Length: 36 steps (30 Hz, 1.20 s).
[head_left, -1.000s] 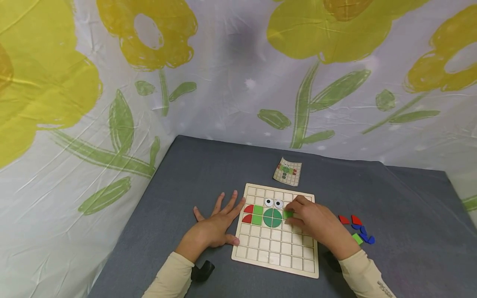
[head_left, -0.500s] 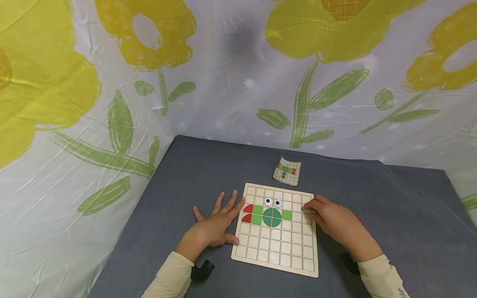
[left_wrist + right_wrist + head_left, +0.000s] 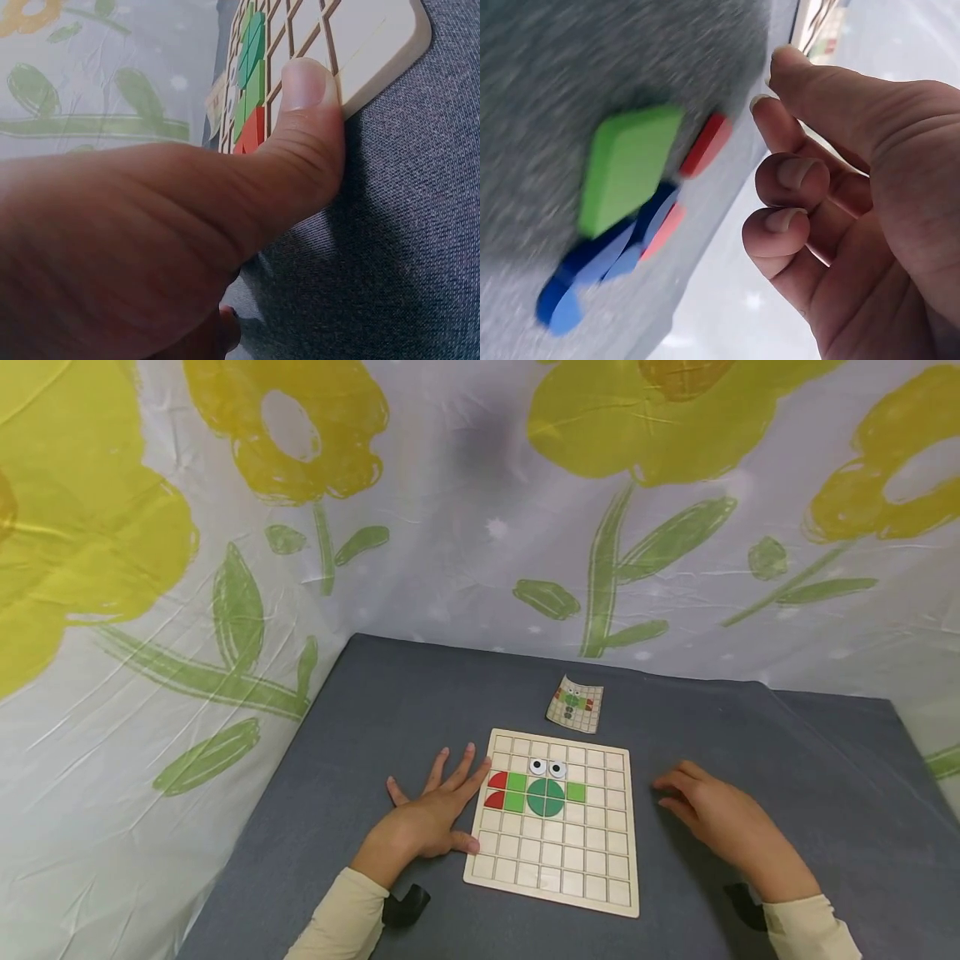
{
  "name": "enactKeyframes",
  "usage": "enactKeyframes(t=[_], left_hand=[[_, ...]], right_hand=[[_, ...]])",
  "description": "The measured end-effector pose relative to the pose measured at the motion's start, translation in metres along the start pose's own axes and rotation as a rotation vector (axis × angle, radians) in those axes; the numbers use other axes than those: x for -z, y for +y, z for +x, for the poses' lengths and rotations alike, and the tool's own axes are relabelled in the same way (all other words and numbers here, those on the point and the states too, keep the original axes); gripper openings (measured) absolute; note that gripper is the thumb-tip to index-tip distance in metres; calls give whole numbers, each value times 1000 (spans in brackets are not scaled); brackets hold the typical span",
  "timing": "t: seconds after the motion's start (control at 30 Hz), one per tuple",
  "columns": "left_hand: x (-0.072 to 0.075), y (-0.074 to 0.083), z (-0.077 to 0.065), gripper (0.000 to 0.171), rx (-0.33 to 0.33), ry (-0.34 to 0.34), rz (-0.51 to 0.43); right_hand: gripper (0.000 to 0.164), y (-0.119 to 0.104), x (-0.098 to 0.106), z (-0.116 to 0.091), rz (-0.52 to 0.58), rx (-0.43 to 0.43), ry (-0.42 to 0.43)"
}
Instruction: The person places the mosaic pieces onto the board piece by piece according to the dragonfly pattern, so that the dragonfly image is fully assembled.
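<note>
A pale wooden grid board lies on the dark table. Set in it are red quarter-circle pieces, light green squares, a dark green circle made of quarters, and two round eye pieces. One more green square sits right of the circle. My left hand spreads its fingers at the board's left side, thumb resting on the edge. Off to the right of the board, my right hand has loosely bent fingers and holds nothing. Beside it, a loose green square shows in the right wrist view.
Near the loose green square lie blue pieces and two red pieces; the right hand hides them in the head view. A small picture card lies beyond the board. Flower-printed cloth hangs behind the table.
My right hand has let go of the green square right of the dark green circle and moved rightward off the board. My left hand has stayed in place.
</note>
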<state>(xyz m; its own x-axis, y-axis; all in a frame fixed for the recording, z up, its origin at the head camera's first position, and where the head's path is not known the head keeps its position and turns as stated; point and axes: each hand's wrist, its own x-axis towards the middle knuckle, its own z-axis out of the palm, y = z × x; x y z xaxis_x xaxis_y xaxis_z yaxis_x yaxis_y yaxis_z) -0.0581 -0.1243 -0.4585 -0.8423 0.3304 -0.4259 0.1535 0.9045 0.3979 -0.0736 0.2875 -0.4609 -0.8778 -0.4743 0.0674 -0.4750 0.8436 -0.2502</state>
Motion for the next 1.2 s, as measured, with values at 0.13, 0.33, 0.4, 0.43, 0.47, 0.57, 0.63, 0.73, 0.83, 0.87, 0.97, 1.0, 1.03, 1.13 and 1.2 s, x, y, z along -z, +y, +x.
enactKeyframes(t=[0.13,0.33,0.4,0.43,0.47,0.57,0.63,0.73,0.83,0.87,0.97,1.0,1.03,1.13,1.2], left_hand=[[1,-1,0,120,-5,1,-12],[4,-2,-2,118,-19,0,-28],[5,-3,-2,118,-20,0,-29],[5,-3,-2,118,-21,2,-31],[4,-3,-2,118,-22,2,-31],[3,-3,-2,118,-19,-1,-32],[2,-3,-2,118,-21,2,-30],[2,-3,-2,118,-21,4,-26],[1,-3,-2,119,-20,4,-20],[1,-2,-2,118,-20,4,-19],[1,-2,-2,118,-22,4,-17],[1,-2,-1,118,-24,6,-17],[1,-2,-1,118,-25,5,-18],[1,-2,-1,118,-28,2,-23],[1,-3,0,119,-29,-1,-27]], right_hand=[[29,7,3,-7,2,-41,-28],[33,14,4,-15,3,-45,-14],[34,16,4,-17,0,-33,4],[34,17,4,-17,-2,-31,12],[34,17,4,-18,-1,-29,16],[34,19,4,-19,4,-29,15],[34,20,4,-20,3,-27,25],[33,21,3,-21,10,-19,33],[33,23,3,-22,13,-17,39],[32,23,3,-23,14,-16,36],[32,23,4,-23,11,-27,32],[31,24,4,-23,11,-34,26],[31,24,5,-23,13,-43,17],[29,25,5,-22,14,-67,-4],[29,25,5,-22,13,-79,-13]])
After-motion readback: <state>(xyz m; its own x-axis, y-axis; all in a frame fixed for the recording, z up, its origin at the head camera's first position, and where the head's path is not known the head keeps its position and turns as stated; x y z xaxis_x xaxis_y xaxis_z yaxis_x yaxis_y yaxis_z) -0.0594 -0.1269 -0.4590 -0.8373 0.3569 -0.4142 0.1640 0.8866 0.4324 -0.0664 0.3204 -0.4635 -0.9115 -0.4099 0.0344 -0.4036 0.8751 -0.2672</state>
